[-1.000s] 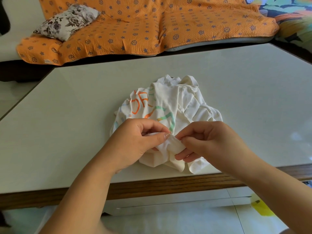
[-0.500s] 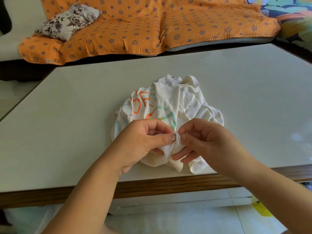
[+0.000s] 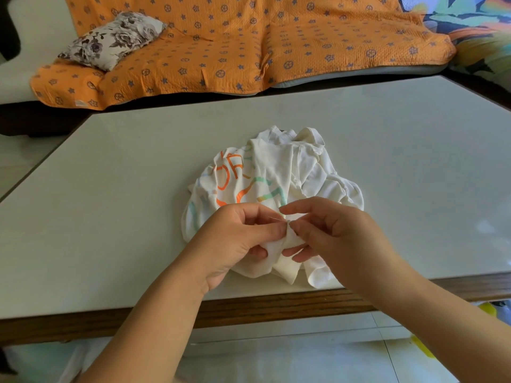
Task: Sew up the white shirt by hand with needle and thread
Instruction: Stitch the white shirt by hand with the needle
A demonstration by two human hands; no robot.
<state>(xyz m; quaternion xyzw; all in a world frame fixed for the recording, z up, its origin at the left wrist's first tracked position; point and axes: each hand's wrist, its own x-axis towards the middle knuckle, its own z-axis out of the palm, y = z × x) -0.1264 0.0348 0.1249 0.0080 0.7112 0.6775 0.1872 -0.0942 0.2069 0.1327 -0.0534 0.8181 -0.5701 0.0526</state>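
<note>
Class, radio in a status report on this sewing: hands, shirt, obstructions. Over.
Left hand pinching a fold of the white shirt. Right hand pinching same fold, needle poking out between them. Nothing in the hands' way.

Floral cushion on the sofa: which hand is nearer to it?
Left. The left hand grips the white shirt below and right of the floral cushion; the right hand grips it too, even farther right.

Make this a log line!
left hand: pinches shirt | right hand: pinches shirt | needle: at fold between them | shirt: on table
</note>
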